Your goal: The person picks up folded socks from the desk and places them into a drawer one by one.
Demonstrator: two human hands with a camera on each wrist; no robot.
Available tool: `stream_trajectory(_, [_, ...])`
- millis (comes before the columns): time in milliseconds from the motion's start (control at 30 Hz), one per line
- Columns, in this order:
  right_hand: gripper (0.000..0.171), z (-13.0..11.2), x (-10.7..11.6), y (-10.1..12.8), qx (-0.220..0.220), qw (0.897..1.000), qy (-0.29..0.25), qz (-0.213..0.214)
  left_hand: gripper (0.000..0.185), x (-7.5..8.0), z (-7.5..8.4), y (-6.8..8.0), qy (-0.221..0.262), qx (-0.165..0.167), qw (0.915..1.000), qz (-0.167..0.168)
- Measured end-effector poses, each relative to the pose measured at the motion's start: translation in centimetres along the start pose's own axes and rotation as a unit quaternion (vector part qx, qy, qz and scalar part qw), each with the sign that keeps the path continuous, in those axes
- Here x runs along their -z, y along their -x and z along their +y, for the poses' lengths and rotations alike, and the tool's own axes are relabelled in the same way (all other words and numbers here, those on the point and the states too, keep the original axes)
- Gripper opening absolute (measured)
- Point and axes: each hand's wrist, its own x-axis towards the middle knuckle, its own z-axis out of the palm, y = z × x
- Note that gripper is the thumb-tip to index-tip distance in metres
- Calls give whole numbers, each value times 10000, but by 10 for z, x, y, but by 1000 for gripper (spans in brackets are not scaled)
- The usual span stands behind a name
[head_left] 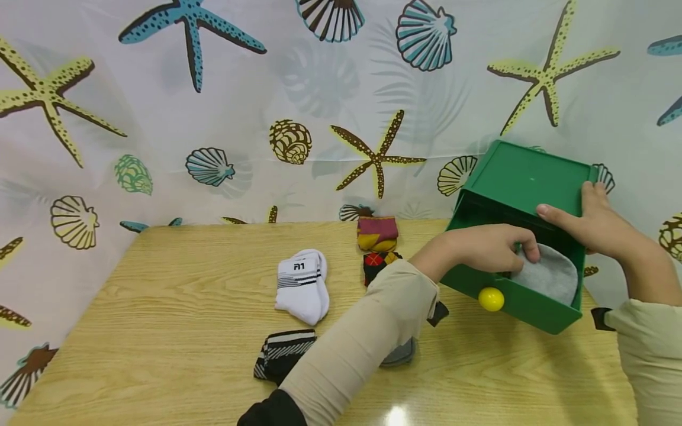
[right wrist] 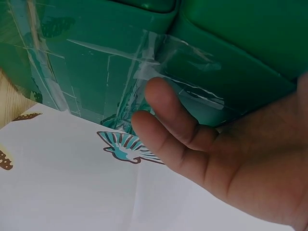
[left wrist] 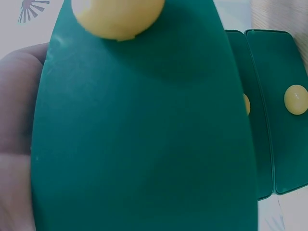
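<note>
- Head view: the left hand (head_left: 487,248) is seen reaching into the pulled-out drawer (head_left: 524,302) of a green drawer box (head_left: 519,183), fingers curled over and pinching a grey sock (head_left: 551,275). The sock is lodged in the drawer, bulging above its front edge.
- The right hand (head_left: 591,222) is laid on the box top at its right side, thumb stretched along the top front edge, fingers over the far corner; it is held fairly flat, bracing the box, not clenched.
- A yellow knob (head_left: 491,299) is seen on the drawer front, just below the left hand.
- The box is placed at the right rear of a wooden table (head_left: 160,355), against a starfish-and-shell curtain (head_left: 240,118).
- On the table: a white sock bundle (head_left: 302,285), a black striped sock (head_left: 282,352), a red-yellow sock (head_left: 377,232), a dark patterned sock (head_left: 375,263) beside it. Another grey piece (head_left: 401,354) is partly hidden by the left sleeve (head_left: 362,343).
- Left wrist view: the frame is filled by the green drawer front (left wrist: 144,144) with the knob (left wrist: 118,19) at top; only a blurred edge of the hand (left wrist: 17,144) is visible, grip cannot be told here. Two more green drawer fronts (left wrist: 284,120) with yellow knobs are seen at right.
- Right wrist view: the right hand's fingers (right wrist: 168,115) are shown nearly straight, pressed to the taped green box wall (right wrist: 96,62); curtain below.
</note>
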Motion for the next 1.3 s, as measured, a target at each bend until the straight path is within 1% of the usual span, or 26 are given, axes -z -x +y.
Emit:
stream_trajectory(300, [110, 1, 0, -1, -47, 10000, 26, -5, 25, 1, -3, 3, 187, -208, 9992, -283])
stream_trajectory(633, [110, 3, 0, -1, -34, 10000, 29, 10, 24, -1, -6, 1, 154, -364, 9987, -330])
stream_trajectory(733, [110, 4, 0, -1, -32, 10000, 26, 17, 26, -1, -6, 0, 8, -351, 9988, -340])
stream_trajectory(867, [109, 5, -1, -1, -11, 10000, 17, 59, 30, 0, -6, 0, -357, -256, 9985, -332])
stream_trajectory(1000, [109, 6, -2, -2, -2, 10000, 12, 96, 34, 4, -5, 6, -629, -201, 9973, -325])
stream_trajectory(1067, [110, 6, -2, -2, -11, 9999, 5, 100, 35, 8, -6, 13, -669, -250, 9972, -206])
stream_trajectory(1100, [110, 6, -2, -2, -14, 9999, 0, 99, 35, 10, -7, 17, -600, -329, 9976, -80])
stream_trajectory(1167, [110, 4, -1, -2, -46, 9999, -9, 93, 35, 15, -12, 27, -350, -597, 9971, 324])
stream_trajectory(1200, [111, 4, -1, -1, -57, 9999, -15, 91, 34, 18, -15, 32, -89, -772, 9955, 551])
stream_trajectory(1233, [111, 3, -1, -1, -65, 9999, -33, 91, 33, 21, -19, 37, 235, -989, 9917, 790])
stream_trajectory(1267, [112, 2, -1, -1, -74, 9999, -39, 89, 32, 25, -23, 42, 627, -1231, 9851, 1023])
stream_trajectory(1300, [112, 0, 0, -1, -82, 9999, -45, 92, 30, 28, -29, 46, 1064, -1500, 9748, 1263])
